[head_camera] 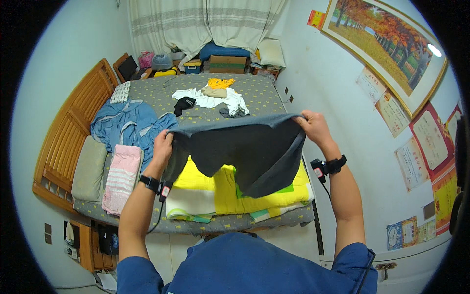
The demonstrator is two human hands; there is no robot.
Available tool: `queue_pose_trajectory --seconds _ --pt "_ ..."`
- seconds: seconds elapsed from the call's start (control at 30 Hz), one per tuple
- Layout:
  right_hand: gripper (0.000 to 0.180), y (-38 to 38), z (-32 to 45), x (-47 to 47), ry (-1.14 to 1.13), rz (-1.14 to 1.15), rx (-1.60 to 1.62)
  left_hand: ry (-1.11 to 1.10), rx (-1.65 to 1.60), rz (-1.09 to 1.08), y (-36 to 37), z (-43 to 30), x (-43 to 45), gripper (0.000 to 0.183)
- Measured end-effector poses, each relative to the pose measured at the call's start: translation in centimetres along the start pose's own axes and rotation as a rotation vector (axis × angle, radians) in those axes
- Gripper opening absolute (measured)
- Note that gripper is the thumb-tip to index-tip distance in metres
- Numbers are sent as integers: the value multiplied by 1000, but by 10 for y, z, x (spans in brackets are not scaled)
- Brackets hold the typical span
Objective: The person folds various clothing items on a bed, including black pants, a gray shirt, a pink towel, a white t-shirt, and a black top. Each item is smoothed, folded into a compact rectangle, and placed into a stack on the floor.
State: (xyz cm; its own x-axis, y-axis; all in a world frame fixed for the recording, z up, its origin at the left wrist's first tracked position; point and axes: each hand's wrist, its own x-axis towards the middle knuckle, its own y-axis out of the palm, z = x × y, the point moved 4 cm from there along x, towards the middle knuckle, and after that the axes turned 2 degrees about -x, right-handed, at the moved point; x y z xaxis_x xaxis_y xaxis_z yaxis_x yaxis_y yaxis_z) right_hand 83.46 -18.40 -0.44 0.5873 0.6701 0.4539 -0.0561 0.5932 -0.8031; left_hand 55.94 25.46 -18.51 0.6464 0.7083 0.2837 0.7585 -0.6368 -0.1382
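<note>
A dark grey cloth garment [235, 147] hangs stretched between my hands over the near part of the bed. My left hand [162, 149] grips its upper left corner. At its upper right corner, my right hand [315, 126] is closed on the fabric, held a little higher. The lower edge of the garment falls unevenly, and its exact kind is unclear. Below and behind it lies a folded yellow, white and green quilt [224, 191], partly covered from view by the cloth.
Farther back on the grey patterned bed sheet [154, 92] lie a white garment [198, 98], an orange one [220, 83] and a black one [183, 106]. To the left are crumpled blue fabric [128, 117], a pink towel [122, 172], a pillow [88, 169] and the wooden headboard [73, 128].
</note>
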Motion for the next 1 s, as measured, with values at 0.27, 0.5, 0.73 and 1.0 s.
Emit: queue_pose_trajectory --seconds 0.27,0.5,0.73,1.0 --pt "23 13 -22 -4 116 -262 646 332 243 78 -25 -147 -5 28" --pt "22 52 -24 -3 328 -320 1012 214 2 145 -52 -164 12 28" --pt "23 -11 24 -10 68 -455 625 258 -224 116 -70 -192 -6 23" --pt "20 -11 10 3 103 -171 530 428 287 239 -85 -176 -3 30"
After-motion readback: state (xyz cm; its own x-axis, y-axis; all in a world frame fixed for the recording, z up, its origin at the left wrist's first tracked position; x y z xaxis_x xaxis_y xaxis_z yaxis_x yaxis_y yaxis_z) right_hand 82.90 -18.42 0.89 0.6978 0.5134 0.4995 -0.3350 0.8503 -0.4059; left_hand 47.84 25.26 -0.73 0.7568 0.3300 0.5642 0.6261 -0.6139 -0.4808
